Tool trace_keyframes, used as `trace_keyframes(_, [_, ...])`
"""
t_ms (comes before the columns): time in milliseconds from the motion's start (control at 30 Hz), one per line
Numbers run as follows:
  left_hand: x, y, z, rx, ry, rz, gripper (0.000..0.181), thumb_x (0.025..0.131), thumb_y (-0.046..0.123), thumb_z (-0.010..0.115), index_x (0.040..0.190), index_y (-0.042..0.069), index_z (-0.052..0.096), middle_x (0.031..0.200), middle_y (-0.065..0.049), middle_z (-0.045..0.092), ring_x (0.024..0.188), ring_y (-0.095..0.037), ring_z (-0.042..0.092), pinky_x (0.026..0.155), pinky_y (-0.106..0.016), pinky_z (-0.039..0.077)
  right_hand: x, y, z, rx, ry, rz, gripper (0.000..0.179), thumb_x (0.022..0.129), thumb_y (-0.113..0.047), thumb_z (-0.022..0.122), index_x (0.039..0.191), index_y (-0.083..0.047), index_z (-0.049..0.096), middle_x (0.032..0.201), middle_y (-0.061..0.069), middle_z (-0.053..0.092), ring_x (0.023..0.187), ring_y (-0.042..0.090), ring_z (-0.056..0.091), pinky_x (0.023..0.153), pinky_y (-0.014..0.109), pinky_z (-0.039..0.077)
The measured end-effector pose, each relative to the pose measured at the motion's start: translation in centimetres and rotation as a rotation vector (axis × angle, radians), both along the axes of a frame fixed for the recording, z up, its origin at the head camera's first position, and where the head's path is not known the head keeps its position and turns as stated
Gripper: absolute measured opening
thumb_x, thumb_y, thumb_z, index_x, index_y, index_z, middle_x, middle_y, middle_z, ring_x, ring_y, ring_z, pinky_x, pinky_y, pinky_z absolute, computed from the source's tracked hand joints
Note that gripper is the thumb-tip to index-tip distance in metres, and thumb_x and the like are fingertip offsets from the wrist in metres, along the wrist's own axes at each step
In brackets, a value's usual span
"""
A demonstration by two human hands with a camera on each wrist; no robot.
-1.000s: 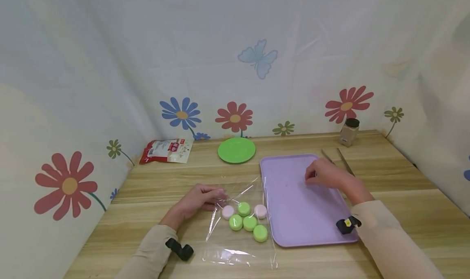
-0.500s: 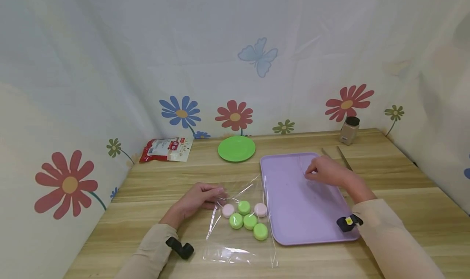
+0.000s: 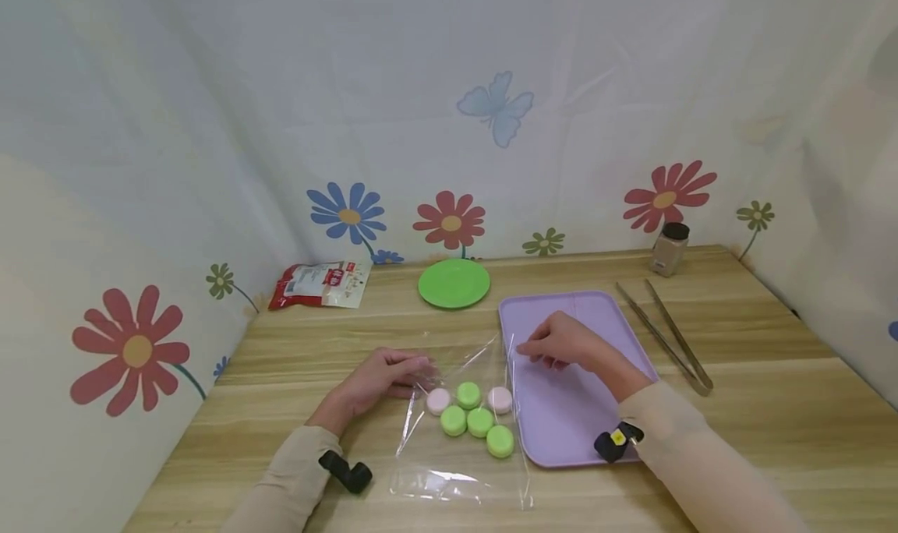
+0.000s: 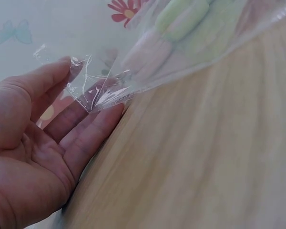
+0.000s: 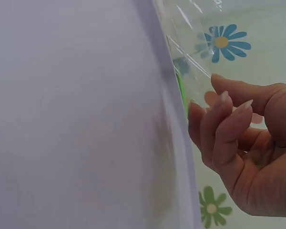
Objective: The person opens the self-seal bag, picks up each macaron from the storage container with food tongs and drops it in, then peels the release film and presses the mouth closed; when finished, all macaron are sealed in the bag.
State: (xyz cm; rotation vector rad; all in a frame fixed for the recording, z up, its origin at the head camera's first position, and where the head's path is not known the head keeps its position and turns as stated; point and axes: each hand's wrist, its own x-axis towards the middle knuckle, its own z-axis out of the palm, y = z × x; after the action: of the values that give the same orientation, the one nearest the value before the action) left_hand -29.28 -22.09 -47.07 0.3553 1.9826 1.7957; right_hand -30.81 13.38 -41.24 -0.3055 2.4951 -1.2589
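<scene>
A clear plastic bag (image 3: 449,459) lies on the wooden table with several green macarons (image 3: 454,421) and two pink macarons (image 3: 438,401) inside. My left hand (image 3: 382,381) holds the bag's upper left corner; in the left wrist view the film lies between thumb and fingers. Over the left part of the purple tray (image 3: 582,416) is my right hand (image 3: 564,340), close to the bag's upper right corner. In the right wrist view its fingers are loosely bent and the thumb stands apart from them, near the film. A faint thin strip (image 3: 574,305) lies at the tray's far end.
Metal tongs (image 3: 669,338) lie right of the tray. Behind stand a green plate (image 3: 454,284) and a jar with a black lid (image 3: 670,249). A red and white packet (image 3: 320,284) lies at the back left. A flowered cloth hangs behind the table.
My right hand has moved left across the tray toward the bag, uncovering the tongs. The thin strip at its fingertips half a second ago now lies on the tray. My left hand stays put.
</scene>
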Motion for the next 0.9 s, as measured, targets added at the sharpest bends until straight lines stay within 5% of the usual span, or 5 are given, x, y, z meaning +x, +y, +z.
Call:
trace_keyframes(167, [0.0, 0.0, -0.3, 0.015, -0.020, -0.009, 0.047, 0.101, 0.024, 0.061, 0.134, -0.009, 0.056, 0.120, -0.019, 0.069, 0.102, -0.030, 0.071, 0.088, -0.043, 0.057, -0.3, -0.7, -0.6, -0.019, -0.026, -0.037, 0.022, 0.089, -0.023, 0.077, 0.092, -0.001, 0.076, 0.074, 0.006, 0.067, 0.055, 0.012, 0.053, 0.049, 0.022, 0.045])
trace_keyframes(367, [-0.3, -0.4, -0.3, 0.020, 0.008, 0.009, 0.045, 0.100, 0.025, 0.063, 0.132, -0.006, 0.060, 0.123, -0.020, 0.067, 0.106, -0.030, 0.069, 0.092, -0.042, 0.056, -0.4, -1.1, -0.7, -0.055, -0.040, 0.032, 0.015, 0.088, -0.018, 0.076, 0.089, -0.002, 0.076, 0.070, 0.003, 0.064, 0.055, 0.010, 0.052, 0.048, 0.021, 0.044])
trace_keyframes(633, [-0.5, -0.4, 0.1, 0.124, 0.039, 0.248, 0.037, 0.097, 0.008, 0.065, 0.128, -0.011, 0.059, 0.109, -0.019, 0.072, 0.097, -0.022, 0.071, 0.091, -0.038, 0.057, -0.4, -1.1, -0.6, -0.239, -0.098, 0.006, 0.015, 0.088, -0.010, 0.073, 0.091, 0.006, 0.073, 0.075, 0.007, 0.070, 0.060, 0.010, 0.056, 0.053, 0.021, 0.047])
trace_keyframes(900, [-0.6, -0.6, 0.3, 0.174, -0.025, 0.250, 0.043, 0.095, 0.012, 0.069, 0.131, -0.008, 0.057, 0.099, -0.016, 0.074, 0.085, -0.023, 0.074, 0.082, -0.041, 0.060, -0.8, -2.2, -0.9, -0.419, -0.183, -0.051, 0.030, 0.088, -0.003, 0.072, 0.113, 0.012, 0.065, 0.076, 0.007, 0.069, 0.052, 0.006, 0.044, 0.045, 0.017, 0.033])
